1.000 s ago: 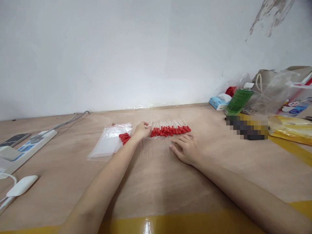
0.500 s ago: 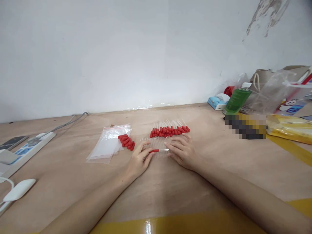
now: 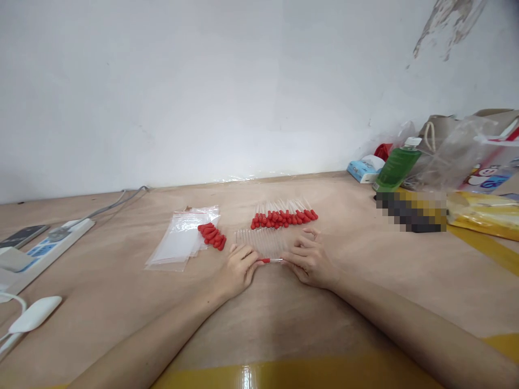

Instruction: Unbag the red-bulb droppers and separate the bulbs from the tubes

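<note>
Between the fingers of my left hand (image 3: 242, 267) is a red rubber bulb (image 3: 265, 260), only its end showing. My right hand (image 3: 311, 261) pinches the clear glass dropper tube (image 3: 275, 261) that meets this bulb; how far the tube reaches inside is hidden. Just beyond my fingers lies a row of clear glass tubes (image 3: 259, 240). Behind that row, several droppers (image 3: 284, 218) with red bulbs lie side by side, bulbs toward me. A small heap of loose red bulbs (image 3: 212, 236) sits left of the tubes, partly against the clear zip bags (image 3: 174, 246).
At the left are a power strip (image 3: 52, 244), a phone (image 3: 24, 235) and a white plug-like device (image 3: 35, 314). A green bottle (image 3: 398, 163), a tissue pack (image 3: 362, 172), plastic bags (image 3: 458, 154) and a yellow package (image 3: 484, 212) stand at the right, near the wall.
Both hands have come nearer to me with the bulb and tube, now at the near edge of the tube row. Less of the bulb and tube shows between my fingers.
</note>
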`<state>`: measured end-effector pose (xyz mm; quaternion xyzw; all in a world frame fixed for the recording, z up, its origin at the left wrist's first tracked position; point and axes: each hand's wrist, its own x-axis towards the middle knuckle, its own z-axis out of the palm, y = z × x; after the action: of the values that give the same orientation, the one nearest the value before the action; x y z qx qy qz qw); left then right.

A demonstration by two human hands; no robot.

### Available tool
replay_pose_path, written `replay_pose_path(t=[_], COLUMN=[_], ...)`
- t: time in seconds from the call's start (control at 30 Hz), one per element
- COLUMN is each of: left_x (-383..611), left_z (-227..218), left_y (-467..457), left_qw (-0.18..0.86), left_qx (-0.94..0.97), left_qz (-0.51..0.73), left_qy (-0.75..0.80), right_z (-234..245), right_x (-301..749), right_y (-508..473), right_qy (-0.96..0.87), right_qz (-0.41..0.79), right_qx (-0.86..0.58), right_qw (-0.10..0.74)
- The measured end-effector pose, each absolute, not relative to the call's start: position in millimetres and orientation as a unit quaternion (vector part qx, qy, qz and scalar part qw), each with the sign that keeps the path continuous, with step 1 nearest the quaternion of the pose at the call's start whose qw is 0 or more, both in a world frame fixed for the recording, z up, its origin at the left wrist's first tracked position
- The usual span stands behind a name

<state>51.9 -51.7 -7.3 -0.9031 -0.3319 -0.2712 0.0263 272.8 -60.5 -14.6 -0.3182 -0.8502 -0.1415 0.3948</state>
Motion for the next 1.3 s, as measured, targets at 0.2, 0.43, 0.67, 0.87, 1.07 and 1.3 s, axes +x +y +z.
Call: replay_pose_path(t=[0.2, 0.43, 0.67, 0.87, 1.07, 1.3], left_x=[31.4, 1.6, -7.3, -8.6, -2.2, 42.0], left_z=[-3.4, -4.5, -12.2, -14.7, -4.7, 21.4], left_y=[-51.4, -40.2, -31.1, -23.1, -30.9, -13.2], left_qw=[0.057, 0.121, 0.219, 0.200, 0.176, 0.156], left_qx=[-0.869, -0.809, -0.828, -0.843, -0.838, -0.863], left_qz=[-0.328, -0.403, -0.315, -0.301, -0.320, -0.252], left_qy=[-0.365, -0.411, -0.409, -0.397, -0.405, -0.409], right_z=[-16.5, -17.6, -19.7, -23.8, -22.6, -15.7], right_x=[301.4, 309.5, 299.4, 290.9, 282.3, 280.9], right_y=[-55.8, -44.6, -41.7, -37.2, -38.7, -46.4], right_qy=[-0.822, -0.766, -0.750, -0.766, -0.763, -0.808], right_qz=[-0.136, -0.121, -0.175, -0.206, -0.219, -0.152], right_qx=[-0.372, -0.497, -0.497, -0.472, -0.468, -0.457], right_qw=[0.409, 0.390, 0.401, 0.386, 0.388, 0.340])
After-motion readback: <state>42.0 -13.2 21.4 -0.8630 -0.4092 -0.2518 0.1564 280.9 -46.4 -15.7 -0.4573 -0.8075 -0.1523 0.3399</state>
